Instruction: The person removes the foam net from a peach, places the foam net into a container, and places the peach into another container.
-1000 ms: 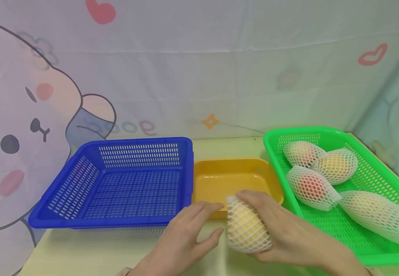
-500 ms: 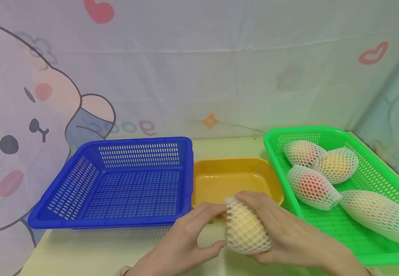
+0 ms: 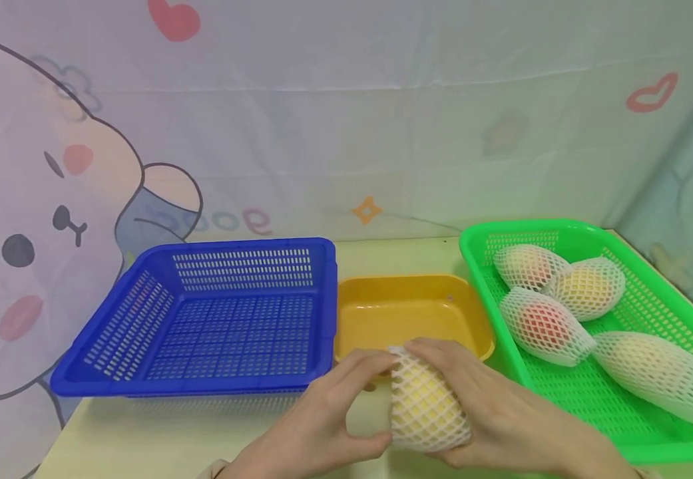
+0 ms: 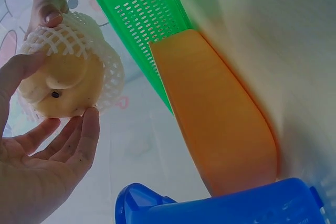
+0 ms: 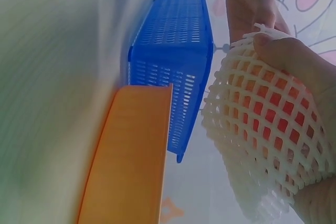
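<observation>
A yellow fruit with a red side [image 4: 84, 95], in a white foam net sleeve [image 3: 427, 406], is held up between my hands in front of the yellow tray. My right hand [image 3: 490, 412] grips the sleeved fruit from the right, its thumb and fingers round the net [image 5: 268, 114]. At the left end, my left hand [image 3: 322, 419] pinches it, thumb below and fingertips above in the head view. The left wrist view shows this end bare of net, with rounded lobes and a dark spot; left fingertips touch the bare skin and the thumb lies at the net's edge.
A blue slotted basket [image 3: 232, 382] stands on the left of the pale table [image 3: 172, 439]. The shallow yellow tray [image 3: 394, 319] sits in the middle. At right, a green basket [image 3: 598, 399] holds several netted fruits [image 3: 540, 326]. A printed cloth [image 3: 346, 133] hangs behind.
My left hand has moved right, from apart to touching the fruit's left end, its fingers now at the sleeve's edge. The right hand keeps its grip, with the fruit shifted slightly.
</observation>
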`<action>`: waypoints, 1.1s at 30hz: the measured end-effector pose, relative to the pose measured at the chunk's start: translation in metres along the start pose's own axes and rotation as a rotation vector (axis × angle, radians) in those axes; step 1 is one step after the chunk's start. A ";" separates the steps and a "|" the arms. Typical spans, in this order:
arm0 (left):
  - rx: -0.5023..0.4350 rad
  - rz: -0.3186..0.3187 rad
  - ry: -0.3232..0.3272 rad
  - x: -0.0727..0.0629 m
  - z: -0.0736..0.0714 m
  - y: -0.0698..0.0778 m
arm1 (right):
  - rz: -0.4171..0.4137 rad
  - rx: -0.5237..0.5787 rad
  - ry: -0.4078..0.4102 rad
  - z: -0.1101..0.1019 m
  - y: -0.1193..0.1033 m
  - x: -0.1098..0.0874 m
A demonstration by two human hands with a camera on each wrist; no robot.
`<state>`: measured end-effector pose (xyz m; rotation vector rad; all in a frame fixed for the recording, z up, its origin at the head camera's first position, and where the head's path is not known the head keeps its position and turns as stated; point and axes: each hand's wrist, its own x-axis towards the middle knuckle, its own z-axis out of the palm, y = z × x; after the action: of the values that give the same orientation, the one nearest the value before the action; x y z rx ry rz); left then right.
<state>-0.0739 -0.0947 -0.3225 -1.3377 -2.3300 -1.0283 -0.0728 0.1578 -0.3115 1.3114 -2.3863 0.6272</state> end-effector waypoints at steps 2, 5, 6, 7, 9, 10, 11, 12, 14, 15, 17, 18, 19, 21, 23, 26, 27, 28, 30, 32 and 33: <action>-0.004 0.005 -0.002 0.000 0.001 0.000 | 0.017 0.012 -0.008 -0.001 -0.002 0.000; -0.007 0.001 -0.007 -0.001 0.001 0.000 | 0.059 0.032 -0.050 -0.002 -0.006 0.000; -0.009 -0.006 -0.011 -0.001 0.001 0.000 | 0.074 0.037 -0.065 -0.002 -0.007 0.001; -0.009 -0.012 -0.016 -0.002 0.001 0.000 | 0.083 0.038 -0.070 -0.002 -0.008 0.001; -0.025 -0.035 -0.031 -0.002 0.002 0.001 | 0.112 0.038 -0.095 -0.003 -0.010 0.001; -0.032 -0.040 -0.036 -0.003 0.003 0.001 | 0.120 0.034 -0.096 -0.003 -0.011 0.001; -0.043 -0.044 -0.040 -0.003 0.004 0.001 | 0.130 0.035 -0.093 -0.003 -0.012 0.000; -0.052 -0.043 -0.043 -0.003 0.004 0.001 | 0.139 0.036 -0.089 -0.003 -0.013 0.000; -0.068 -0.037 -0.046 -0.002 0.006 0.001 | 0.148 0.038 -0.074 -0.003 -0.015 -0.001; -0.068 -0.028 -0.044 -0.002 0.006 0.001 | 0.153 0.038 -0.067 -0.004 -0.016 -0.001; -0.069 -0.020 -0.043 -0.001 0.007 0.001 | 0.165 0.035 -0.054 -0.004 -0.018 -0.001; -0.069 -0.020 -0.043 -0.001 0.008 0.001 | 0.171 0.033 -0.055 -0.005 -0.018 -0.002; -0.068 -0.023 -0.043 -0.001 0.008 0.001 | 0.176 0.032 -0.055 -0.005 -0.019 -0.002; -0.069 -0.036 -0.046 -0.001 0.008 0.002 | 0.192 0.029 -0.064 -0.006 -0.021 -0.002; -0.066 -0.041 -0.043 -0.001 0.009 0.003 | 0.201 0.035 -0.071 -0.006 -0.023 -0.002; -0.059 -0.035 -0.033 -0.001 0.010 0.003 | 0.206 0.050 -0.085 -0.007 -0.024 -0.001; -0.049 -0.024 -0.025 -0.001 0.010 0.003 | 0.209 0.053 -0.090 -0.007 -0.025 -0.001; -0.045 -0.019 -0.020 -0.001 0.010 0.003 | 0.212 0.056 -0.095 -0.007 -0.025 -0.001; -0.033 -0.006 -0.010 -0.001 0.010 0.002 | 0.206 0.058 -0.096 -0.007 -0.025 -0.001; -0.024 0.000 -0.002 -0.001 0.010 0.002 | 0.203 0.057 -0.098 -0.008 -0.024 -0.001; -0.025 0.000 0.000 -0.001 0.010 0.002 | 0.196 0.057 -0.097 -0.008 -0.024 -0.001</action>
<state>-0.0703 -0.0878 -0.3294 -1.3468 -2.3242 -1.0607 -0.0515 0.1511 -0.3005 1.1630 -2.6163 0.7058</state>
